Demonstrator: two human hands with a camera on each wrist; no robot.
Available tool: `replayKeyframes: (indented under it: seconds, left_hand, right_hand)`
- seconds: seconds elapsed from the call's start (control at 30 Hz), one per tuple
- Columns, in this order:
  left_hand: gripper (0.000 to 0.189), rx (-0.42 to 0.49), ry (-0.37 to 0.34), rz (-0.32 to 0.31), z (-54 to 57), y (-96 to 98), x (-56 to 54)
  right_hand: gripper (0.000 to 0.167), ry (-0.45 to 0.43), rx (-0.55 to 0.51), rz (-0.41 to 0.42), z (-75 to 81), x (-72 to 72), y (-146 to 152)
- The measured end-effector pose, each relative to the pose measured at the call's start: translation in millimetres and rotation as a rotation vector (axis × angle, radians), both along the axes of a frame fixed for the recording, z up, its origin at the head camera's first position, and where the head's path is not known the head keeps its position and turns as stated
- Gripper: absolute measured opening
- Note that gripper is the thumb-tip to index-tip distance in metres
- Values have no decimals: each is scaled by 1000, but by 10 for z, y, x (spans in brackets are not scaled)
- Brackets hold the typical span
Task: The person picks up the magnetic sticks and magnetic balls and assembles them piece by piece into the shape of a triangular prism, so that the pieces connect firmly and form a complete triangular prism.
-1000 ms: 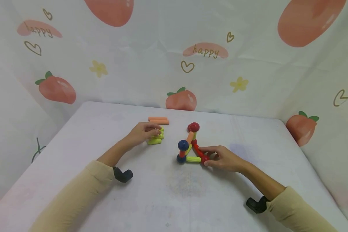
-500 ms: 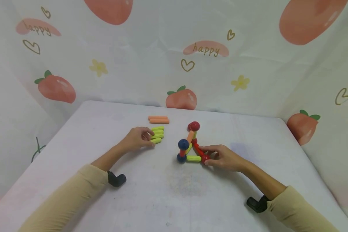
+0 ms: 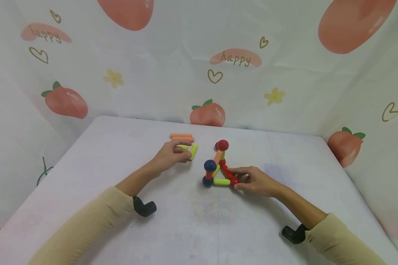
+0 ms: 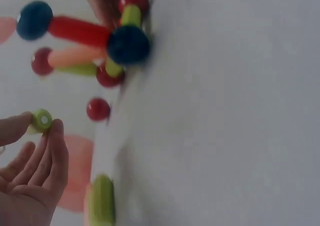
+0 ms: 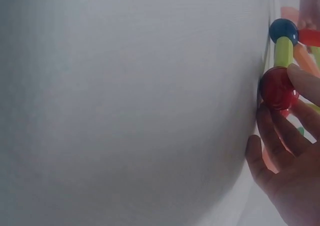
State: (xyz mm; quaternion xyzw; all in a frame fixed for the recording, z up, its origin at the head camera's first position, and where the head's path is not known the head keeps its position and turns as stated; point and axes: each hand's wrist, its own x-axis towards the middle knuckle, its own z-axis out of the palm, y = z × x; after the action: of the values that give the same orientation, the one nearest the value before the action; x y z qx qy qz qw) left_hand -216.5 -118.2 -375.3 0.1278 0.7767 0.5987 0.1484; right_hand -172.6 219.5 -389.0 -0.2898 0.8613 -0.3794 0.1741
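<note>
I see the left hand (image 3: 168, 156) pinching a lime rod (image 3: 194, 150) between its fingers (image 4: 58, 151), at ten o'clock from the ball-and-rod frame (image 3: 217, 157); the right hand (image 3: 258, 181) grips a red ball (image 3: 234, 181) at its five o'clock

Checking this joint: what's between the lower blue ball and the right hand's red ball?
A yellow-green rod links the lower blue ball to the red ball in the head view.

Left of the ball-and-rod frame (image 3: 217, 157) we see the left hand (image 3: 168, 156) with a rod (image 3: 194, 150); left-behind, two sticks (image 3: 181, 136); right, the right hand (image 3: 257, 181).
</note>
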Motion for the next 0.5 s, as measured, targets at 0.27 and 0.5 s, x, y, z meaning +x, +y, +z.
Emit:
replayKeyframes:
  seconds: [0.27, 0.5]
  left_hand:
    - [43, 133, -145, -2, 200, 339, 39]
    - [38, 114, -188, -65, 210, 510, 65]
  right_hand:
    - [57, 9, 4, -4, -21, -7, -1]
    - [57, 2, 6, -1, -9, -5, -11]
